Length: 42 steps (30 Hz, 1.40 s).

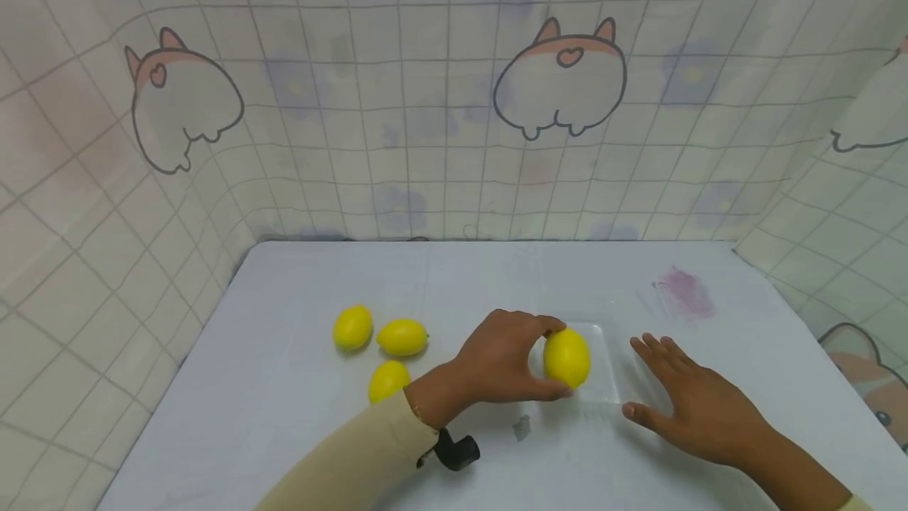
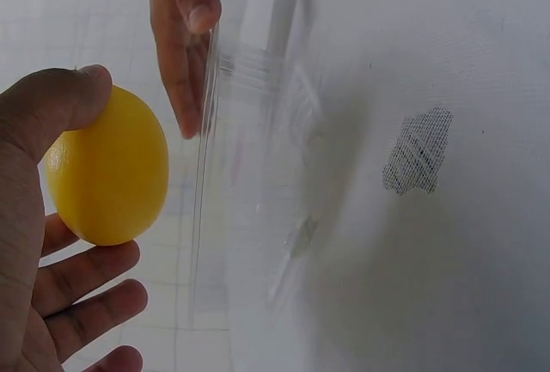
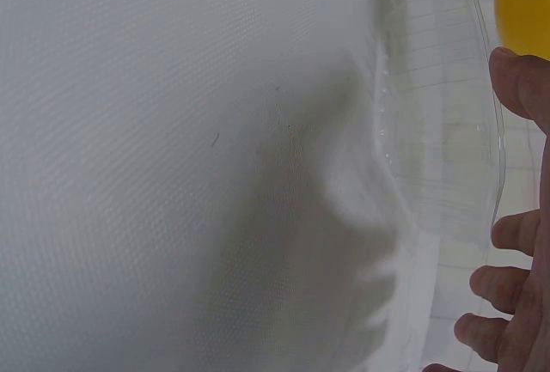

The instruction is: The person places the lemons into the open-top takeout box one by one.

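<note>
My left hand point(image 1: 500, 357) pinches a yellow lemon point(image 1: 567, 358) between thumb and fingers. The lemon is held over a clear plastic container point(image 1: 603, 365), whose thin rim shows edge-on in the left wrist view. In that view the lemon point(image 2: 112, 170) is above the container's rim, under my thumb and against my fingertips. My right hand point(image 1: 698, 408) is spread to the right of the container, fingers extended and holding nothing. The right wrist view shows the container's clear wall point(image 3: 438, 106) beside my right fingers point(image 3: 503, 286).
Three more lemons lie on the left of the white table point(image 1: 284, 432): one at the back left point(image 1: 352, 328), one beside it point(image 1: 402, 337), one nearer my left sleeve point(image 1: 388, 381). A grey patch point(image 1: 521, 427) marks the cloth in front. A patterned curtain point(image 1: 447, 101) hangs behind.
</note>
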### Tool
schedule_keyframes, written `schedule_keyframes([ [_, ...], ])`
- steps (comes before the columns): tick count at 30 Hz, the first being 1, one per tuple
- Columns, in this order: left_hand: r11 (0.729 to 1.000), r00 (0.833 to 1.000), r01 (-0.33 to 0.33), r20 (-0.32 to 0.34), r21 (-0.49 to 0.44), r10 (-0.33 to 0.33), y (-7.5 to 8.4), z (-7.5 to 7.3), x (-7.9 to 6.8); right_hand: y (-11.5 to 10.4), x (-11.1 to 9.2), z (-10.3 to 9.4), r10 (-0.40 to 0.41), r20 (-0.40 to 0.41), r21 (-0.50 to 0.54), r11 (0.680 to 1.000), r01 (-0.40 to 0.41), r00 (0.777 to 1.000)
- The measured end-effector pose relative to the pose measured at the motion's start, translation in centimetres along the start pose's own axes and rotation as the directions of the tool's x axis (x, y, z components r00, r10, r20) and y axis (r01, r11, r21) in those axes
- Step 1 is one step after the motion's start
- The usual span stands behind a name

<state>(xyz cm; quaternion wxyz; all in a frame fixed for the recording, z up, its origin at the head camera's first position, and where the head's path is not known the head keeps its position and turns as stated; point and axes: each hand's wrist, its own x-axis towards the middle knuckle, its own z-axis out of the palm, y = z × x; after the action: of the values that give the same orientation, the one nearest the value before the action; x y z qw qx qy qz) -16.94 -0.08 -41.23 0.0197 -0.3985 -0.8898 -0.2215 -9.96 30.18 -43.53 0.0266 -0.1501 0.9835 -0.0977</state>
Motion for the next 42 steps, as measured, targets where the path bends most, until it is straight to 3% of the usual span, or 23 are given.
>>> schedule_keyframes([
  [19,0.998,0.999,-0.003,0.04,0.059,0.001,1.4,1.9,2.0,-0.1,0.0,0.2,0.007,0.005,0.003,1.0,-0.007,1.0],
  [30,0.997,1.0,-0.004,0.029,0.076,0.002,1.6,2.8,2.9,0.2,0.0,0.1,-0.001,-0.002,0.01,1.0,0.001,1.0],
  [42,0.997,0.998,0.03,0.052,0.07,-0.034,2.2,3.8,3.6,0.4,0.0,0.0,0.01,0.004,0.016,1.0,-0.01,1.0],
])
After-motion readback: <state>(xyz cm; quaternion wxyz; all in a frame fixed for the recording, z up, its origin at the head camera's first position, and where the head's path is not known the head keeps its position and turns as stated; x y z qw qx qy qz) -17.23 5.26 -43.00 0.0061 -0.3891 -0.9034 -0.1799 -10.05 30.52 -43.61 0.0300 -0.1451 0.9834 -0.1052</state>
